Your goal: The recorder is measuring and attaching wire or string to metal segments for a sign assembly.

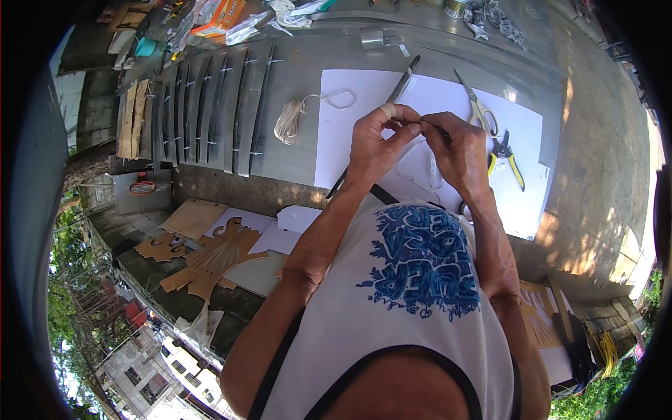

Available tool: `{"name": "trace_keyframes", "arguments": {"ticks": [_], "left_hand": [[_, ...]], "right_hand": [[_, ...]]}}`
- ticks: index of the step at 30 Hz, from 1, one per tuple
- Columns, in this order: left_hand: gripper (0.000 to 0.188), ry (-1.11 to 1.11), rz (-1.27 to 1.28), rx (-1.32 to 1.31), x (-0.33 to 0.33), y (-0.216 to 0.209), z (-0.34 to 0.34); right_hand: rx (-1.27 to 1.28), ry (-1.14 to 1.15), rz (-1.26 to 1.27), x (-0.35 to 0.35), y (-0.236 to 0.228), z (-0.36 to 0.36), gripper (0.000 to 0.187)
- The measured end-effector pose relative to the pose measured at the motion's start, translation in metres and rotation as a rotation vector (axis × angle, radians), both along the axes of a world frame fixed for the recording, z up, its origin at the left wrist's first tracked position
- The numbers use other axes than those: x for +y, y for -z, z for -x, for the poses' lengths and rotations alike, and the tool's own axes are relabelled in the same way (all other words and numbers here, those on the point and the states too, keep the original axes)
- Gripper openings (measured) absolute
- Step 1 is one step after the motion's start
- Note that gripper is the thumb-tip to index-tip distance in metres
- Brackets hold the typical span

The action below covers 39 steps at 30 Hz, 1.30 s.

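Note:
My left hand (378, 140) and my right hand (456, 145) meet above a white sheet (343, 105) on a grey metal table. Their fingertips pinch together on something too small to make out. A pale band wraps one finger of my left hand. Passing behind that hand, a long dark strip (404, 78) slants across the sheet. Below the hands lies a pale, looped cord-like thing (418, 183), partly hidden. Scissors (479, 108) with light handles lie beyond my right hand, beside yellow-and-black pliers (505, 150). Left of the sheet rests a bundle of whitish string (288, 122).
Several dark strips joined by small ties (231, 105) lie at the table's left. A metal cup-like piece (374, 38), an orange package (220, 17), a can (456, 8) and grey cloths (497, 24) sit at the far side. Brown cut-out panels (217, 259) lie lower left.

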State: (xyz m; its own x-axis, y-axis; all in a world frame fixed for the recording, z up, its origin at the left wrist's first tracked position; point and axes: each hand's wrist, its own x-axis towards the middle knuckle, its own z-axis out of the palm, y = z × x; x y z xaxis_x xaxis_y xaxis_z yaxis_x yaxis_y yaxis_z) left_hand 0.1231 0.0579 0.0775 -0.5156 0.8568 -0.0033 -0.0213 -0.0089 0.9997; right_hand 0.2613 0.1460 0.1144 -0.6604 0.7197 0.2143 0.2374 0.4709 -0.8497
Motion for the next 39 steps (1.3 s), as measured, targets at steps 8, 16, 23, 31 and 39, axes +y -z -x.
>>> {"name": "trace_keyframes", "arguments": {"ticks": [8, 16, 23, 31, 39], "left_hand": [[0.012, 0.039, 0.036, 0.048, -0.003, -0.001, 0.005], [0.014, 0.077, 0.045, -0.004, -0.007, -0.004, 0.009], [0.014, 0.087, 0.002, 0.06, -0.008, 0.002, 0.011], [0.017, 0.113, -0.039, 0.116, -0.009, -0.001, 0.009], [0.021, 0.187, -0.065, 0.11, -0.011, 0.0, 0.004]], "right_hand": [[-0.063, -0.068, 0.037, 0.003, -0.004, -0.004, 0.008], [-0.072, -0.083, 0.028, 0.002, -0.005, -0.003, 0.008], [-0.054, -0.111, 0.013, 0.0, -0.003, -0.004, 0.009], [-0.071, -0.158, 0.141, 0.002, -0.002, -0.007, 0.011], [-0.03, -0.14, 0.257, 0.004, 0.011, -0.012, 0.011]]}}
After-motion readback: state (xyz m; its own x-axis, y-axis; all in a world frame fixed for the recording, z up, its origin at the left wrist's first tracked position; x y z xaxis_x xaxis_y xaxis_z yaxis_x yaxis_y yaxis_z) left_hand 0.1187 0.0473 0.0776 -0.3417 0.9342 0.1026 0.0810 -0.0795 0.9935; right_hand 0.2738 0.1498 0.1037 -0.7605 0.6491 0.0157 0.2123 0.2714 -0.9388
